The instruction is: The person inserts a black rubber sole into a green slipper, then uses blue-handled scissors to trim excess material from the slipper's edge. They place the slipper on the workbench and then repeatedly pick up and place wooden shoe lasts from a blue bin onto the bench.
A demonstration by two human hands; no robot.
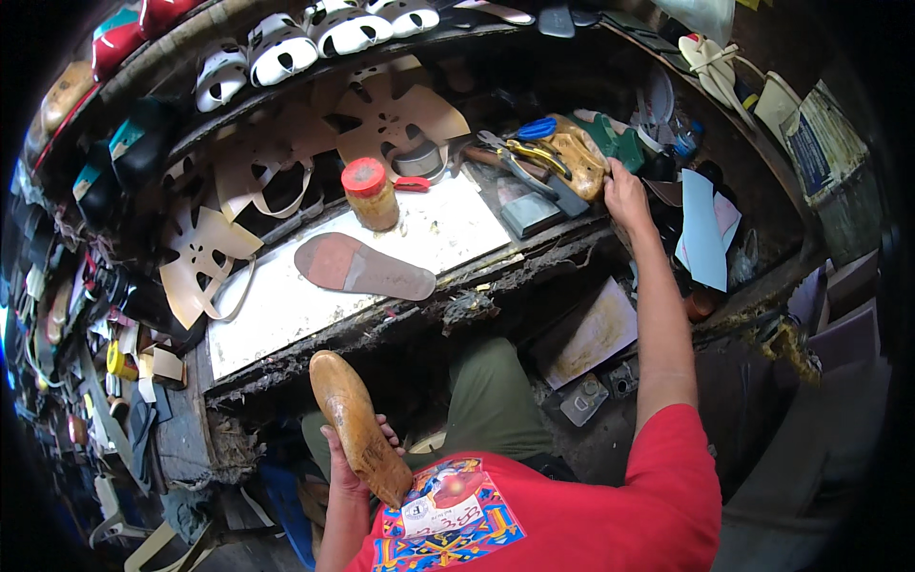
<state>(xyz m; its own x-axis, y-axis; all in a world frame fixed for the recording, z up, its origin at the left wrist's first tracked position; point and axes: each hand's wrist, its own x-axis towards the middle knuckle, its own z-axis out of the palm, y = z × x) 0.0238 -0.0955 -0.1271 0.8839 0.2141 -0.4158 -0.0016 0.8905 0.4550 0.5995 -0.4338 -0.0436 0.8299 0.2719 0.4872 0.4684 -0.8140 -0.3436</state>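
Observation:
My left hand (349, 469) is wrapped round a wooden shoe last (355, 410), tilted in front of my chest with its rounded end up and away from me. My right arm reaches to the back right of the bench. There my right hand (626, 197) has its fingers closed at the near right end of a second wooden shoe last (578, 160); part of the grip is hidden. Yellow-handled pliers (538, 157) lie against that last. On the white board (276, 319) rest a brown shoe sole (367, 268) and a red-lidded jar (373, 196) of yellowish stuff.
Cut tan leather uppers (202, 262) lie along the back and left of the bench. White shoe uppers (281, 52) line the shelf above. A dark block (530, 212) sits beside the board. Light blue sheets (703, 229) stand at right. The bench's front edge (467, 307) is ragged.

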